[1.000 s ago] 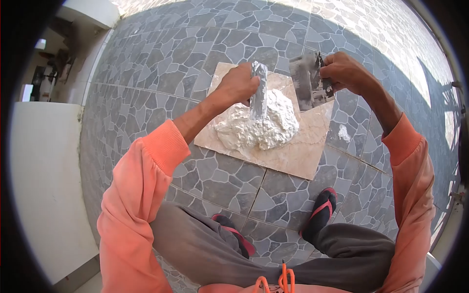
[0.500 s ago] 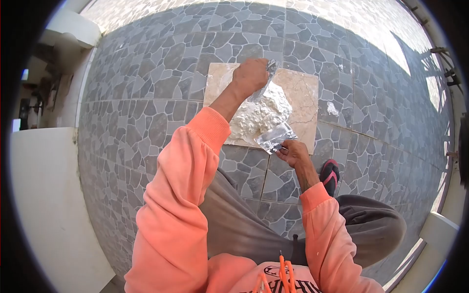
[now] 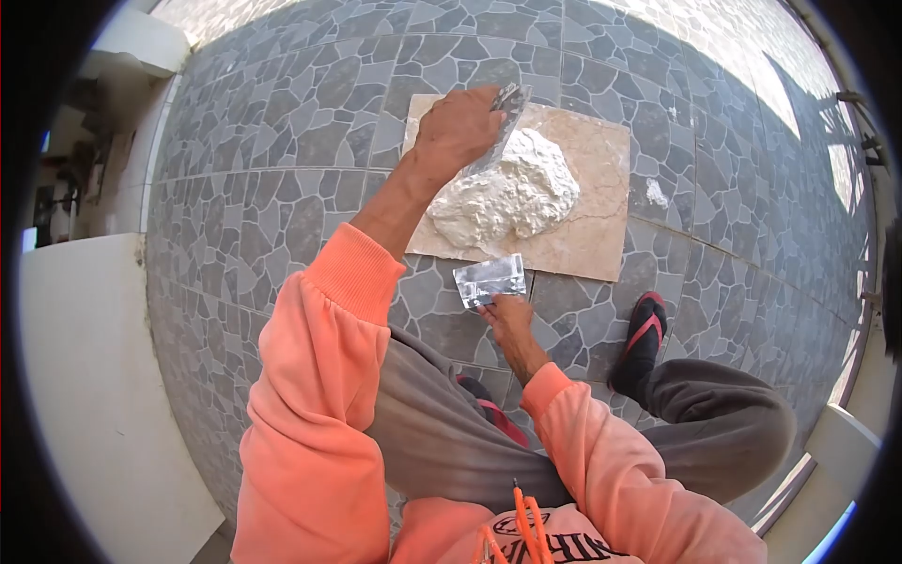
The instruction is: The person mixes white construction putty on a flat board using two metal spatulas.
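Observation:
A lumpy mound of wet white paste [image 3: 512, 193], like putty or plaster, sits on a beige marbled tile [image 3: 601, 193]. My left hand [image 3: 458, 127] is closed around a metal trowel [image 3: 509, 122], its blade tilted on edge over the far left side of the mound. My fingers hide its handle. Nearer to me, my right hand [image 3: 510, 320] grips a putty knife [image 3: 489, 280] with a wide, shiny rectangular blade. That blade is held just off the tile's near edge, apart from the paste. Most of its handle is covered by my fingers.
Grey stone-patterned floor tiles [image 3: 282, 226] surround the board. White smears [image 3: 656, 194] mark the floor to its right. My foot in a red-strapped flip-flop [image 3: 646, 329] stands near the board's right corner. A pale low wall [image 3: 94, 376] runs along the left.
My right hand has drawn the putty knife back from the mound, toward me and left. My left hand and trowel have shifted slightly away and left. The whole view has shifted a little.

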Action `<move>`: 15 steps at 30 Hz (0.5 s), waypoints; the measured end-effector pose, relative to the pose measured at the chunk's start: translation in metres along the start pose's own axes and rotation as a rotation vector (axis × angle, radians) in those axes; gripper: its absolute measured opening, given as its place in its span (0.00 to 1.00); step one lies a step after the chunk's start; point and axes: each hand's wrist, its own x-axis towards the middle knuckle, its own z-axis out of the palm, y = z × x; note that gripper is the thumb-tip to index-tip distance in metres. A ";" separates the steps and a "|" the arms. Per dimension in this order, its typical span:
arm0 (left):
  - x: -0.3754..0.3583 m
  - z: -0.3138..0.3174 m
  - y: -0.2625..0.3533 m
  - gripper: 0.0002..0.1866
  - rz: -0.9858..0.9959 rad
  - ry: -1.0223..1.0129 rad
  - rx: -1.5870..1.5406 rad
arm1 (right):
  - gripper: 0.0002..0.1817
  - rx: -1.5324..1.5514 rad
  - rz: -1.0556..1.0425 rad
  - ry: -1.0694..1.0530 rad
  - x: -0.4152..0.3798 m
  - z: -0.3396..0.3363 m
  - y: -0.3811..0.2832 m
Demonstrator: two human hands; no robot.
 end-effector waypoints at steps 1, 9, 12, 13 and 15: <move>0.000 -0.003 0.003 0.23 0.010 -0.002 -0.012 | 0.10 -0.012 -0.004 0.013 0.002 0.002 0.004; -0.007 0.000 -0.004 0.20 0.125 0.074 0.014 | 0.11 0.403 -0.036 -0.039 0.023 0.053 0.031; -0.011 -0.004 -0.002 0.20 0.117 0.060 0.022 | 0.11 0.550 -0.011 -0.115 0.025 0.074 0.029; -0.010 -0.005 -0.002 0.20 0.114 0.050 0.027 | 0.11 0.586 -0.001 -0.138 0.026 0.080 0.027; -0.011 -0.007 -0.003 0.20 0.152 0.095 0.012 | 0.11 0.627 -0.001 -0.186 0.027 0.090 0.022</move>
